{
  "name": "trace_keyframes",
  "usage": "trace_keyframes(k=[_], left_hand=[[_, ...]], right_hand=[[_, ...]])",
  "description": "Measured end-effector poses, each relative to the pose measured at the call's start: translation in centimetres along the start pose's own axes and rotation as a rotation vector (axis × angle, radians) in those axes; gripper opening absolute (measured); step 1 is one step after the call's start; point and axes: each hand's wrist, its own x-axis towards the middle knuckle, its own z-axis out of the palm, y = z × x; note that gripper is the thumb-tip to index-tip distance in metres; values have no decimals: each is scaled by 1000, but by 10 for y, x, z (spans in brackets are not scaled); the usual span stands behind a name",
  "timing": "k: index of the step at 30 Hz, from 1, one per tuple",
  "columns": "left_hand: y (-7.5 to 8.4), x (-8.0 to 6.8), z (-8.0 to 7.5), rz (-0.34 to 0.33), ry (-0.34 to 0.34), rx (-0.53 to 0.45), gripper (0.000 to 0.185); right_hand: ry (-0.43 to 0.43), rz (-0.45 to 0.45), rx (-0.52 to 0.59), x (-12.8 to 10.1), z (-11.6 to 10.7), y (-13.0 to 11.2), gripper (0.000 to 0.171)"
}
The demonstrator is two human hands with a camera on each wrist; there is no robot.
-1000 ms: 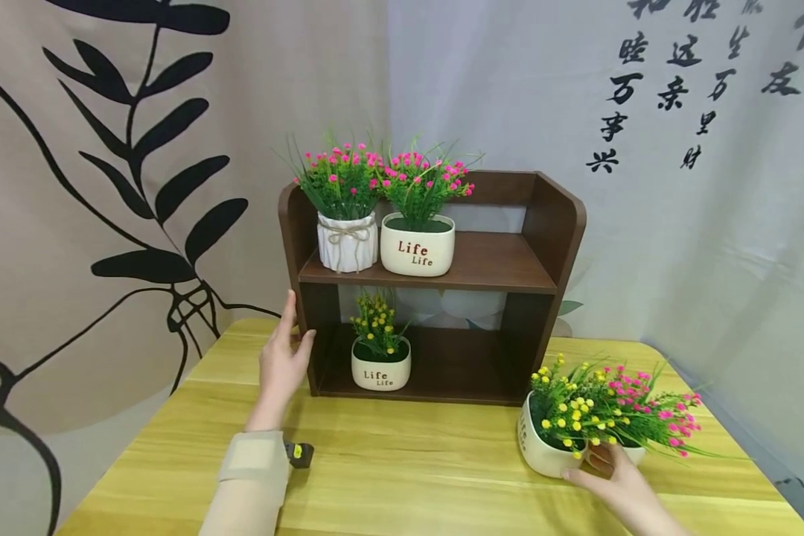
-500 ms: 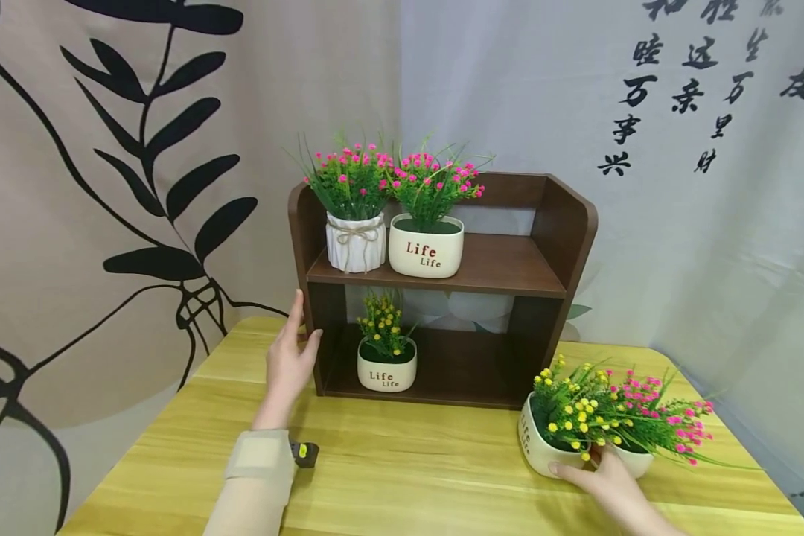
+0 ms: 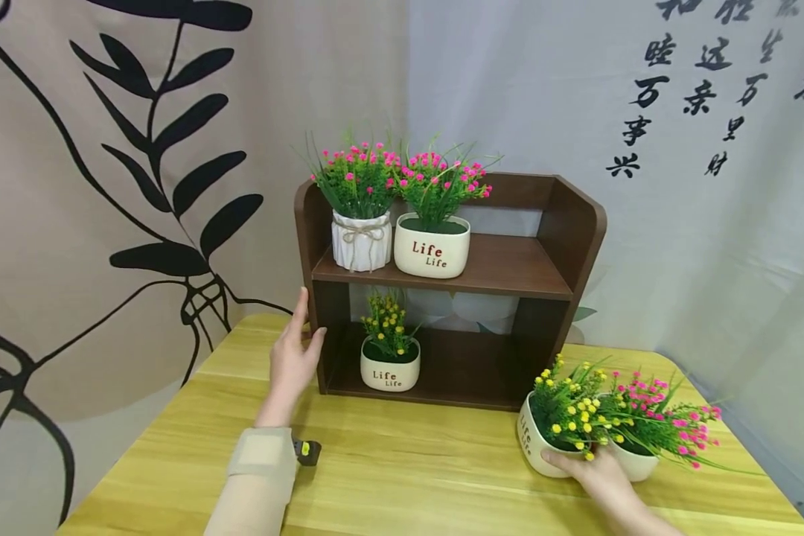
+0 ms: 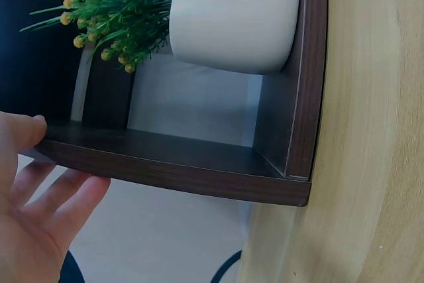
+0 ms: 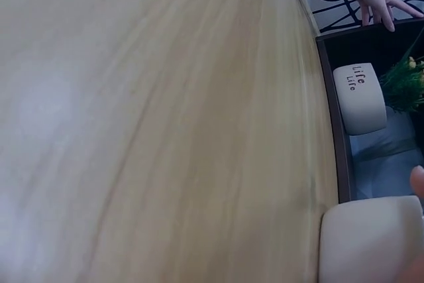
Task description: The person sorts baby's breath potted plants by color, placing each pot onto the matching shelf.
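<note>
Your right hand (image 3: 592,473), lower right of frame, cups the yellow-flower pot (image 3: 543,447); the shelf (image 3: 543,268) opening sits up-left, your flat left hand (image 3: 291,361) bracing its side

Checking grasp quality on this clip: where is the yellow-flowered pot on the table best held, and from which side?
Probably by the cream body of the yellow-flowered pot, below the rim, coming low from the front, where the right hand holds it. Stems spread over the top, and the pink-flowered pot crowds its right side.

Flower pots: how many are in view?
5: ribbed pot and Life pot on the upper shelf, small Life pot on the lower, two on the table by the right hand.
</note>
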Motion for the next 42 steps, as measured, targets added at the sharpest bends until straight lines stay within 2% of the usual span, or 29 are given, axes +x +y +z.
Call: trace_keyframes(k=[5, 13, 19, 26, 34, 39, 42], left_hand=[[2, 3, 1, -1, 4, -3, 80], [4, 3, 0, -7, -5, -8, 81], [4, 4, 1, -13, -13, -6, 80], [4, 4, 1, -16, -15, -5, 79], [4, 4, 0, 15, -2, 3, 79], [3, 2, 0, 14, 5, -6, 80], [4, 1, 0, 13, 9, -13, 81]], right_hand=[[50, -61, 16, 0, 3, 3, 97], [89, -91, 58, 3, 8, 3, 96], [107, -78, 34, 4, 8, 6, 99], [134, -130, 6, 2, 9, 7, 93], [84, -109, -6, -6, 10, 1, 91], [56, -110, -29, -12, 10, -6, 90], [32, -80, -45, -16, 10, -11, 91]])
